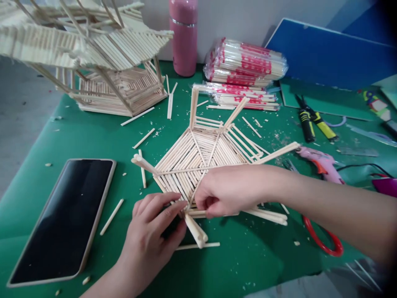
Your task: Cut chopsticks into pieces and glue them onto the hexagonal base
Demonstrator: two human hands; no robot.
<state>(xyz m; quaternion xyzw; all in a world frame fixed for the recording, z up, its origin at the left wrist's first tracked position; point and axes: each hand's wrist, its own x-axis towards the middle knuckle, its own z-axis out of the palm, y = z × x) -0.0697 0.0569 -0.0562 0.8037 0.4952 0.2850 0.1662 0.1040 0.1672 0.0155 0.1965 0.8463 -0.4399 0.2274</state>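
A six-sided base [173, 159] built of pale wooden sticks lies on the green table, with bundled stick posts rising or slanting out from its corners. My left hand [151, 231] is closed on its near corner, fingertips on top and thumb by the near post [196, 231]. Over the near edge, my right hand [229, 188] is curled with thumb and forefinger pinched at a short wooden stick [197, 213]. The right fingertips are partly hidden. Low stick railings [245, 142] line the far right and back edges of the base.
A larger stick pavilion [102, 49] stands back left. Behind are a pink bottle [184, 37] and wrapped chopstick packs [245, 62]. A phone [62, 219] lies left. Pliers [313, 120], a pink glue gun [319, 161] and red-handled scissors [324, 240] lie right, among loose sticks.
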